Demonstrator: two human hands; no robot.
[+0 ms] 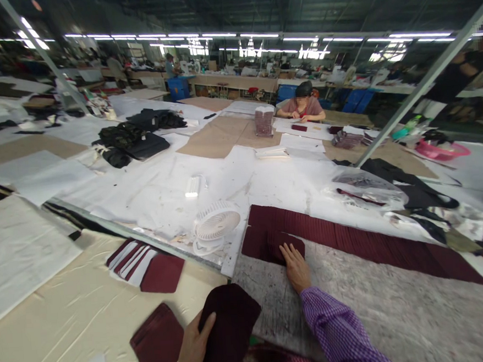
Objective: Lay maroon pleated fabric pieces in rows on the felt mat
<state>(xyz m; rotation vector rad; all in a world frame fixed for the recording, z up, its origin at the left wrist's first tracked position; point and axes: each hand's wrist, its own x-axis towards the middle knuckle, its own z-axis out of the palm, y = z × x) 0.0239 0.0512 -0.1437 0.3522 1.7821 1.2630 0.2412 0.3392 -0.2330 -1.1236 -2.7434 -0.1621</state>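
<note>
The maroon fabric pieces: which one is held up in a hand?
The dark piece in the left hand; the others lie flat on the table.

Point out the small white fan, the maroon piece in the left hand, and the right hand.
white fan (216,225), head view, centre of its round grille.
maroon piece (231,328), head view, middle of the cloth.
right hand (296,266), head view, back of the hand.

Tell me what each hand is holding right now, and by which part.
The left hand grips a maroon fabric piece by its left edge. The right hand holds nothing, resting flat on the laid-out maroon pieces.
</note>
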